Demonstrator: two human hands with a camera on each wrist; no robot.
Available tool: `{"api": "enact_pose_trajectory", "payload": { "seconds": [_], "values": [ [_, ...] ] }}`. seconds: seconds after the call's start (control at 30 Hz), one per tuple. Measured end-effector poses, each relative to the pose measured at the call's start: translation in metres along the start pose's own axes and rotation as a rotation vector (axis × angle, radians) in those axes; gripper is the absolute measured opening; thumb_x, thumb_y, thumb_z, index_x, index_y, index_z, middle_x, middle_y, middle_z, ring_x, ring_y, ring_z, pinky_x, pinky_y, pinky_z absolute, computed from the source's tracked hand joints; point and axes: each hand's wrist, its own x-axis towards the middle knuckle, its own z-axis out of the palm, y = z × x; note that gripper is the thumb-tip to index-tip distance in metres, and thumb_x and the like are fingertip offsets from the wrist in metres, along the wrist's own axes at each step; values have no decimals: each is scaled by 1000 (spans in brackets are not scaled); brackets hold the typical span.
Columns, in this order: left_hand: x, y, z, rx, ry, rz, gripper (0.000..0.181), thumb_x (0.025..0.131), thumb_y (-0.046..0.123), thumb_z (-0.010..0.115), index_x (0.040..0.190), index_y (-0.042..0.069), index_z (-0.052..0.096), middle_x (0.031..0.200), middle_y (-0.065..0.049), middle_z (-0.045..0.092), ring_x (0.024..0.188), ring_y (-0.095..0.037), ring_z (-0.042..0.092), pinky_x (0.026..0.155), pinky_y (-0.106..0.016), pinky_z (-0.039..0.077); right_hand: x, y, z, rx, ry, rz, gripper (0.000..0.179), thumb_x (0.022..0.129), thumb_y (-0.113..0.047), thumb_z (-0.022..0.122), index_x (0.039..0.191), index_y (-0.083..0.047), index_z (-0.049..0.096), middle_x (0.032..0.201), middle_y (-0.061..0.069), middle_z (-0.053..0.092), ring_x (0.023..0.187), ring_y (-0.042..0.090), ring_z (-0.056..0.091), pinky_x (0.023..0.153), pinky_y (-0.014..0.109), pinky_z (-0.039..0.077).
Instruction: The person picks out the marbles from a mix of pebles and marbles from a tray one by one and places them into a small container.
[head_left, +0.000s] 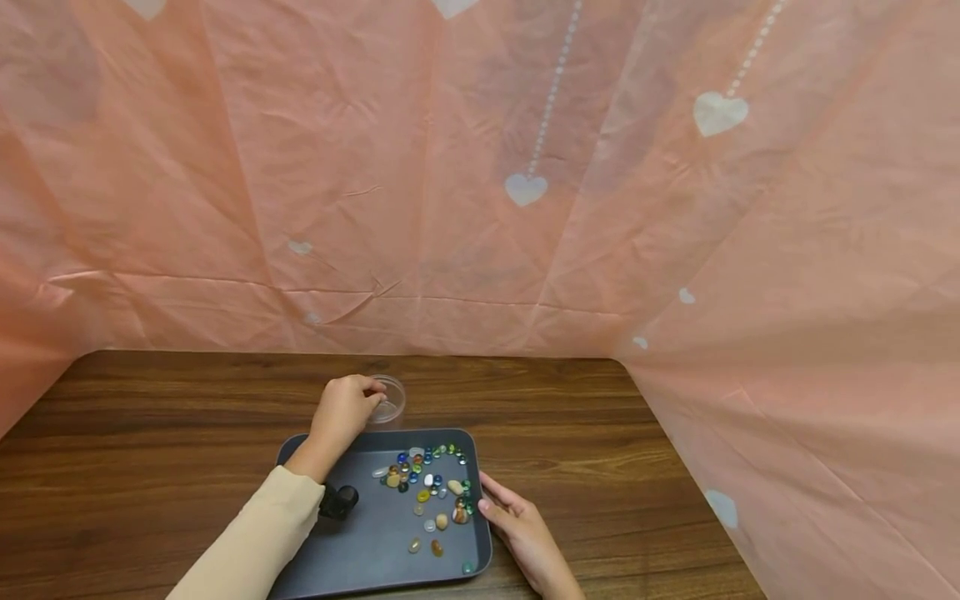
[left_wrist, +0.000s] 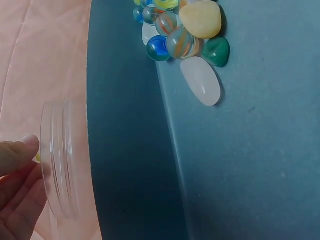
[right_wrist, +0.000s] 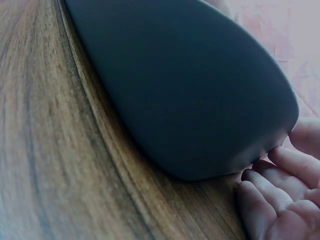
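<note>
My left hand (head_left: 347, 408) reaches past the far side of a dark grey tray (head_left: 352, 550) to a clear round dish (head_left: 395, 408) on the table. In the left wrist view its thumb and fingers pinch a small yellow piece (left_wrist: 37, 157) at the dish's rim; most of the piece is hidden. Marbles (head_left: 416, 469) and smooth pebbles (head_left: 455, 487) lie scattered over the tray's far and right parts. My right hand (head_left: 525, 533) grips the tray's right side, thumb at the rim and fingers against the outer wall.
The tray rests on a brown wood-grain table (head_left: 600, 467). A pink cloth (head_left: 450, 250) with white hearts hangs behind and to the sides. Just over the tray's left side, a black wrist camera (head_left: 341, 502) sits on the left wrist.
</note>
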Motion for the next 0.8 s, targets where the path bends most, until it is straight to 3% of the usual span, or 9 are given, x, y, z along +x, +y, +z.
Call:
{"api": "enact_pose_trajectory", "payload": {
  "seconds": [0.43,0.57,0.8],
  "values": [
    [-3,1,-2,-82,-24,-35,16,81,16,72,93,7,74,96,-10,71,78,-19,60,57,-26,42,0,1,-1,0,9,12,53,93,-22,56,138,1,40,146,18,34,133,27,36,100,28,39],
    [-10,4,-4,-194,-47,-68,17,80,23,73,92,12,75,97,-7,71,72,-17,55,54,-26,38,0,2,-1,6,2,5,54,93,-21,56,138,1,39,145,18,34,132,25,37,99,26,40],
    [-24,3,5,-426,-114,-137,22,75,28,77,90,12,76,88,-2,72,74,-8,59,64,-24,46,0,0,0,19,-8,-13,54,94,-20,54,139,2,36,146,18,32,133,25,34,100,24,38]
  ]
}}
